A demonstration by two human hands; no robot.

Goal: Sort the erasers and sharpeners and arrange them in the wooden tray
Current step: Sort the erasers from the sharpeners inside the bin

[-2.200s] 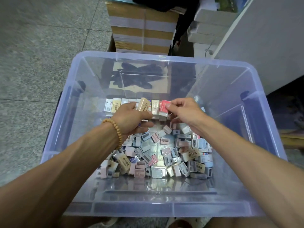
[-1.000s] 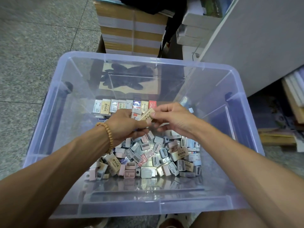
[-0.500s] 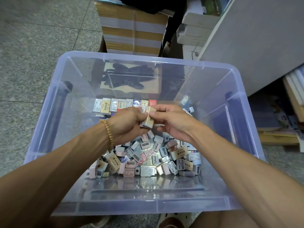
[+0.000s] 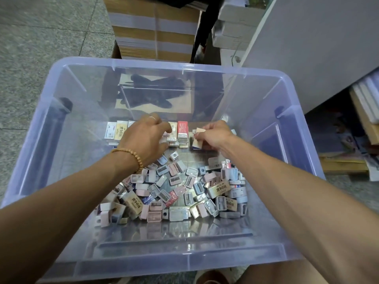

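**Both hands at the eraser row**

Across the middle of the frame, inside a clear plastic bin [image 4: 61,83], both hands work at a row of erasers [image 4: 182,130] standing along the bin's far side. Left hand [image 4: 143,138] — beaded bracelet [image 4: 131,154] at the wrist, ring on 1 finger — lies over the row with fingers curled down onto it; whether its grip actually holds an eraser cannot be told. Right hand [image 4: 215,136] pinches a beige eraser [image 4: 198,138] at the row's right end, just beside a red eraser [image 4: 183,128]. Nearer the camera, lower centre of the frame, a loose heap of sharpeners and erasers [image 4: 178,191] covers the bin floor. Stacked cardboard boxes [image 4: 153,27] stand beyond the bin, upper centre, on the tiled floor [image 4: 41,37].
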